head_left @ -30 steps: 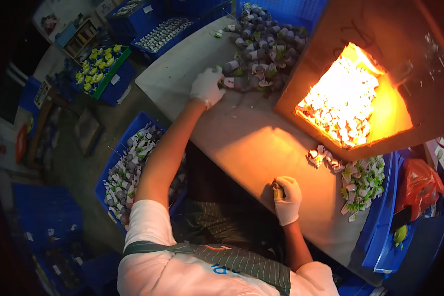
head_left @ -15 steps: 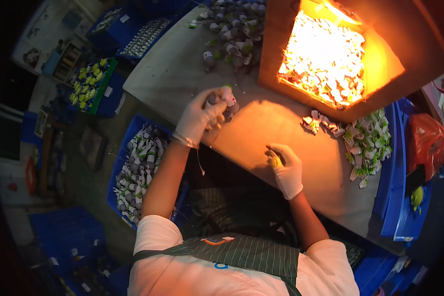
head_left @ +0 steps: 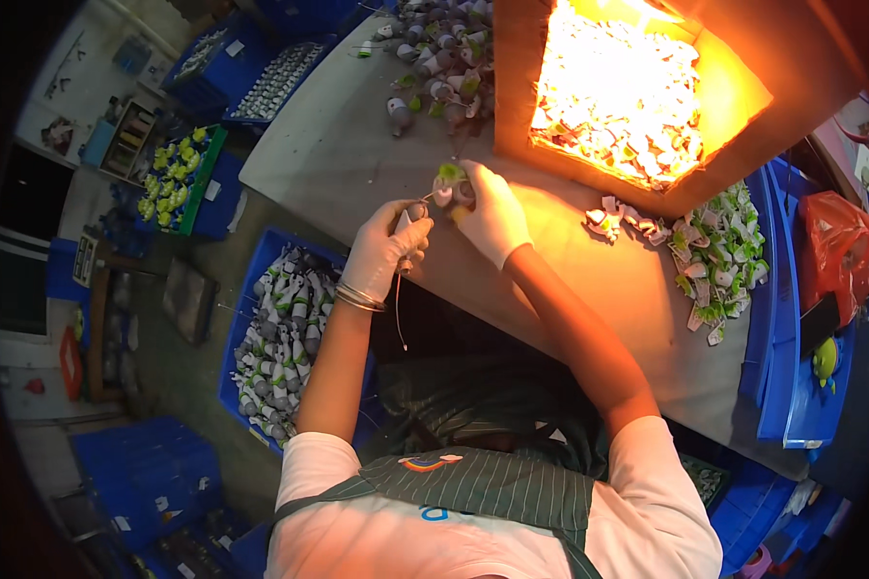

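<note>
Since half a second ago, the right hand [head_left: 495,214] has risen from low over the table [head_left: 550,299] to meet the left hand [head_left: 381,251], so both gloved hands now work close together above the table's near edge. Between them is a green-and-white piece [head_left: 446,179], with the right thumb and fingers closed around it; a touch of yellow shows at those fingers, too blurred to identify. Left fingers pinch a grey-tipped piece [head_left: 415,210] just beside it, and a pale cord [head_left: 400,309] hangs below that hand, past the table edge. That loose cord could snag on the edge or the forearm and tug a piece free. Because the hands are so near the edge, anything that slips might drop toward the lap or the blue bin [head_left: 234,357] on the left. Thin gloves and small parts make a weak pinch likely to slide, and, should the yellow thing be a sharp tool, a careless squeeze could nick the left fingers.
</note>
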The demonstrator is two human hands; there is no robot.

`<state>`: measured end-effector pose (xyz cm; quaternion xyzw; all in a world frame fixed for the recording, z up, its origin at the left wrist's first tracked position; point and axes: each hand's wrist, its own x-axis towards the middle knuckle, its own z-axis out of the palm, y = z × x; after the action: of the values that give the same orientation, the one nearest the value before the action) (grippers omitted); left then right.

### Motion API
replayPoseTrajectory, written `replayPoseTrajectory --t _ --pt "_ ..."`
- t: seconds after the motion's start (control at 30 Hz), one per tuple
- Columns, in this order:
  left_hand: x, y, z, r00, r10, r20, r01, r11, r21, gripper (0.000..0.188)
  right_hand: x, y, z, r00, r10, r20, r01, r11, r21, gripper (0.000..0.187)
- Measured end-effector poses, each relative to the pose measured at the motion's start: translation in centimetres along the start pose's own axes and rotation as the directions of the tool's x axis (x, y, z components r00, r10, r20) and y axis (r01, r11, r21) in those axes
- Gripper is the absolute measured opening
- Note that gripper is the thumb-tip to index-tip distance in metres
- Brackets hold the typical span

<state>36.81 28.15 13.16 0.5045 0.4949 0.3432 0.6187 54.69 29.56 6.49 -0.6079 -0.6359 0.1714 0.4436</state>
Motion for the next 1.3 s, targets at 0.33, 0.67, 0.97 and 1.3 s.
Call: replayPoseTrajectory --t 0.33,0.67,0.97,1.3 --pt "-0.5 -1.4 -3.4 0.980 -0.008 -0.198 0.003 1.000 -0.025 0.040 0.7 -2.5 -4.5 0.914 0.113 0.389 -0.172 0.978 0.121 0.062" --pt "-0.3 -0.6 1.1 0.939 0.342 0.022 -0.308 0.816 0.489 0.033 0.6 -4.1 -7.7 0.888 -0.094 0.450 0.140 0.988 -0.070 0.058" --pt "-2.3 -0.7 3.0 0.979 0.181 0.094 -0.200 0.941 0.273 0.034 0.6 -1.0 -7.6 0.985 -0.174 0.018 0.171 0.941 -0.293 0.037" --pt "-3.7 -2.9 5.5 0.956 -0.133 0.262 0.229 0.895 -0.383 0.039 -9.5 -1.5 -8.3 0.769 0.468 0.436 -0.628 0.425 0.652 0.035"
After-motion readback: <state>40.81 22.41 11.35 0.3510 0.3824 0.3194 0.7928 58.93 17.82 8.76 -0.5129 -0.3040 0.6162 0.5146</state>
